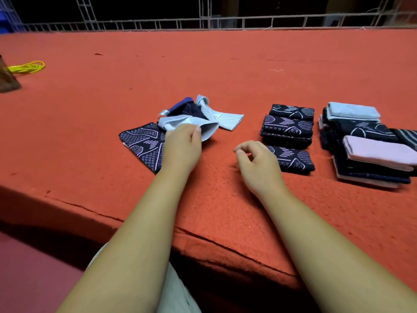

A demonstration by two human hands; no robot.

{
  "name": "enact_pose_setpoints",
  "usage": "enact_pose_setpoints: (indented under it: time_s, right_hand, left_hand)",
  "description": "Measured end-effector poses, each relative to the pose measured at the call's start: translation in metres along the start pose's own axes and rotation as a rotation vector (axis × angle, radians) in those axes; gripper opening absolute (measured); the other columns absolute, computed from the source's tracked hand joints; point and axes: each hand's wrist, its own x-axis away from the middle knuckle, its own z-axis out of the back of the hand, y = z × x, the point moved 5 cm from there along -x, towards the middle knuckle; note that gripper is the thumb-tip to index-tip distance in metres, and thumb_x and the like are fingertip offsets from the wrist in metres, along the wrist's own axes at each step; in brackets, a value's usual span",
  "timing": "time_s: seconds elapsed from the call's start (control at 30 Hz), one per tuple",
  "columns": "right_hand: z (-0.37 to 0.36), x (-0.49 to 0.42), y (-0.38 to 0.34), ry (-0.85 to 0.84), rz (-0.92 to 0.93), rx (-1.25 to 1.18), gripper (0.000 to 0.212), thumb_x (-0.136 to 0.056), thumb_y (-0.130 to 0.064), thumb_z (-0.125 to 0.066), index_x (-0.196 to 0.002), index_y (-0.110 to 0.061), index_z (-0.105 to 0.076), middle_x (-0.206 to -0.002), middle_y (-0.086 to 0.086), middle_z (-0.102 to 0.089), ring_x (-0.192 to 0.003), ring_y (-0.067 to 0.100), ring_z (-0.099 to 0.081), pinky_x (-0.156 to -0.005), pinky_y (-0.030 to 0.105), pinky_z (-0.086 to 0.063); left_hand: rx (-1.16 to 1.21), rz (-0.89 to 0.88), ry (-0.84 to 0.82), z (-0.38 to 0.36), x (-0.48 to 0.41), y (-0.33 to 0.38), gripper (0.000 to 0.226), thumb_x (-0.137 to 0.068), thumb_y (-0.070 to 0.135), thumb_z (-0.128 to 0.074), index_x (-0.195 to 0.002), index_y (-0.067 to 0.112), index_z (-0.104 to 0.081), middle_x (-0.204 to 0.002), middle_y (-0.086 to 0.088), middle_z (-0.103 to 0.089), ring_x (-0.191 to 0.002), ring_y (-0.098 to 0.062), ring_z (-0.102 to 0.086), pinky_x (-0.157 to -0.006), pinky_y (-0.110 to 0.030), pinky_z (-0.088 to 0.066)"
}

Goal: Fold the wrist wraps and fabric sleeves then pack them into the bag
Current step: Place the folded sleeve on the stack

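Left hand (182, 145) pinching pale sleeve (209, 131) | right hand (257, 161) loosely curled, empty | I count folded stacks (287, 129) done | loose pile (191, 110) left to fold, bagging not started

left hand (182, 147): bare forearm stretched forward, palm down, fingers and thumb pinching the crumpled pale blue fabric sleeve (211, 129) | right hand (257, 164): bare forearm forward, palm down, fingers loosely curled, holding nothing

No readable text or labels.
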Motion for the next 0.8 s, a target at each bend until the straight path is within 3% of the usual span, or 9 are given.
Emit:
enact_pose_setpoints:
  time_s: [0.1, 0.17, 0.27, 0.33, 0.4, 0.47, 0.53, 0.6, 0.8]
  right_hand:
    - [0.012, 0.002, 0.000, 0.113, -0.034, -0.072, 0.027, -0.106, -0.040, -0.049, -0.106, -0.025, -0.071, -0.099, -0.006, -0.071, -0.097, 0.018, -0.069, -0.094, 0.045, -0.055]
    - [0.020, 0.003, 0.002, 0.161, -0.094, -0.175, 0.043, -0.107, -0.053, -0.038, -0.104, -0.025, -0.070, -0.099, -0.005, -0.072, -0.099, 0.021, -0.070, -0.093, 0.052, -0.056]
    - [0.027, 0.007, 0.007, 0.194, -0.268, -0.403, 0.054, -0.106, -0.059, -0.034, -0.099, -0.022, -0.072, -0.101, -0.002, -0.075, -0.090, 0.022, -0.077, -0.084, 0.051, -0.063]
    - [0.028, 0.009, 0.007, 0.163, -0.340, -0.423, 0.054, -0.110, -0.053, -0.036, -0.098, -0.014, -0.072, -0.100, 0.003, -0.075, -0.081, 0.025, -0.078, -0.075, 0.048, -0.064]
    - [0.025, 0.009, 0.008, 0.127, -0.355, -0.372, 0.045, -0.111, -0.043, -0.043, -0.092, -0.014, -0.072, -0.094, 0.003, -0.076, -0.080, 0.025, -0.078, -0.076, 0.046, -0.064]
    - [0.021, 0.008, 0.010, 0.073, -0.300, -0.231, 0.031, -0.104, -0.039, -0.052, -0.086, -0.022, -0.070, -0.084, -0.004, -0.076, -0.082, 0.018, -0.078, -0.083, 0.045, -0.062]
    - [0.016, 0.006, 0.012, -0.002, -0.244, -0.072, 0.018, -0.099, -0.034, -0.058, -0.087, -0.026, -0.069, -0.081, -0.009, -0.075, -0.086, 0.011, -0.075, -0.087, 0.036, -0.057]
    - [0.013, 0.006, 0.010, -0.058, -0.203, 0.016, 0.013, -0.099, -0.029, -0.061, -0.090, -0.028, -0.070, -0.086, -0.013, -0.074, -0.087, 0.002, -0.069, -0.082, 0.027, -0.049]
    - [0.005, 0.009, 0.004, -0.185, -0.180, 0.078, 0.022, -0.099, -0.039, -0.071, -0.117, -0.029, -0.074, -0.099, -0.015, -0.073, -0.095, 0.007, -0.065, -0.089, 0.028, -0.048]
  left_hand:
    - [0.337, 0.045, 0.032, 0.024, 0.015, 0.025, 0.037, -0.104, 0.029, -0.057, -0.083, 0.016, -0.084, -0.087, 0.009, -0.081, -0.089, -0.007, -0.073, -0.085, -0.027, -0.052]
    - [0.607, 0.089, -0.099, 0.026, 0.024, 0.034, 0.049, -0.105, 0.030, -0.055, -0.070, 0.007, -0.080, -0.079, -0.005, -0.080, -0.081, -0.020, -0.076, -0.076, -0.030, -0.053]
    - [0.875, 0.198, -0.201, 0.027, 0.025, 0.031, 0.048, -0.104, 0.024, -0.047, -0.071, -0.005, -0.064, -0.094, -0.019, -0.080, -0.068, -0.030, -0.065, -0.058, -0.034, -0.044]
    - [0.783, 0.234, -0.158, 0.027, 0.024, 0.020, 0.027, -0.099, 0.020, -0.050, -0.081, 0.007, -0.065, -0.103, -0.007, -0.081, -0.070, -0.024, -0.062, -0.057, -0.035, -0.045]
    - [0.412, 0.190, -0.073, 0.028, 0.018, 0.003, 0.013, -0.090, 0.017, -0.059, -0.095, 0.023, -0.069, -0.106, 0.008, -0.077, -0.085, -0.015, -0.065, -0.075, -0.040, -0.057]
    - [0.089, 0.116, -0.175, 0.019, 0.016, -0.007, 0.037, -0.082, 0.017, -0.065, -0.117, 0.029, -0.069, -0.121, 0.010, -0.068, -0.115, -0.016, -0.060, -0.102, -0.042, -0.052]
    - [-0.092, 0.138, -0.343, 0.006, 0.018, -0.013, 0.054, -0.082, 0.023, -0.068, -0.135, 0.025, -0.062, -0.135, 0.002, -0.057, -0.134, -0.024, -0.045, -0.112, -0.043, -0.043]
    - [-0.190, 0.150, -0.405, -0.002, 0.020, -0.016, 0.058, -0.081, 0.028, -0.071, -0.137, 0.021, -0.056, -0.136, -0.001, -0.053, -0.132, -0.027, -0.043, -0.107, -0.042, -0.043]
    - [0.057, 0.185, -0.240, 0.009, 0.016, -0.010, 0.018, -0.079, 0.031, -0.078, -0.089, 0.028, -0.063, -0.095, 0.007, -0.067, -0.087, -0.014, -0.065, -0.063, -0.032, -0.050]
